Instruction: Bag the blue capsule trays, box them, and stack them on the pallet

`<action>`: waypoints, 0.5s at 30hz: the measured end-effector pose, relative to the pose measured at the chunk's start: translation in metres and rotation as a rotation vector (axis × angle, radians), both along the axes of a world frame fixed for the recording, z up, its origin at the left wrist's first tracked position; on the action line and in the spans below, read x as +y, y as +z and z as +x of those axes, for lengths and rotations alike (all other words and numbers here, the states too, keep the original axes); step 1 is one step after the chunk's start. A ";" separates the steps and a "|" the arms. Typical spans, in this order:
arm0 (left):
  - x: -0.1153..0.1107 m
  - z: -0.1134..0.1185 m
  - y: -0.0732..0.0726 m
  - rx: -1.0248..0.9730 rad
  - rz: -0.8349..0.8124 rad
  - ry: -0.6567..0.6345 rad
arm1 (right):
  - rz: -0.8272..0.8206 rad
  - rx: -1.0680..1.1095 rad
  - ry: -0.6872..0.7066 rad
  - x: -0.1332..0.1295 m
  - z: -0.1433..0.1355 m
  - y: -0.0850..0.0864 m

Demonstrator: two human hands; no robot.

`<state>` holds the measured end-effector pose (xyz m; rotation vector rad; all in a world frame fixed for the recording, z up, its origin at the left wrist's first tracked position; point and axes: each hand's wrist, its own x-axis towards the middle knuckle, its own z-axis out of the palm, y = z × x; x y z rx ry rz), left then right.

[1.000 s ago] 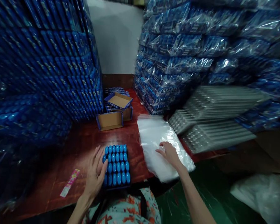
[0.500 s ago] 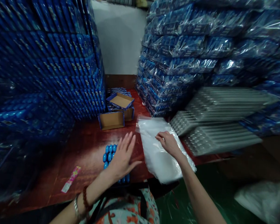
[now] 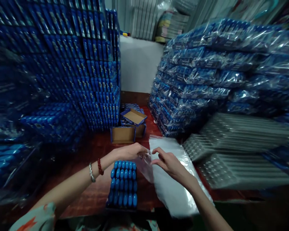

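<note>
My left hand (image 3: 136, 151) is closed on a clear plastic bag (image 3: 146, 168), which hangs from its fingers beside the blue pieces. Facing it, my right hand (image 3: 167, 162) has thumb and forefinger curved and apart, close to the bag's edge. Whether its fingertips touch the film is hard to see. Below my left hand lies a block of glossy blue oval pieces (image 3: 123, 183), set in rows in a shallow box. Under my right hand is a pile of clear plastic bags (image 3: 170, 192).
Shallow cardboard boxes (image 3: 122, 134) stand at the table's back. Tall stacks of blue packs (image 3: 96, 64) rise on the left, with film-wrapped blue packs (image 3: 195, 73) on the right. Grey ridged trays (image 3: 245, 166) lie right of the bag pile. The red tabletop (image 3: 93, 195) shows between them.
My left hand has moved up off the blue pieces and now grips a clear bag. My right hand has come towards it, thumb and forefinger apart. The view has tilted up.
</note>
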<state>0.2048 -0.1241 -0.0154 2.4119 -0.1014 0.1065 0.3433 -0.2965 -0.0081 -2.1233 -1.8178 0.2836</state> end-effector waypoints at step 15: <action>0.034 -0.063 0.049 0.176 0.751 0.606 | -0.098 -0.415 -0.122 0.083 -0.047 0.063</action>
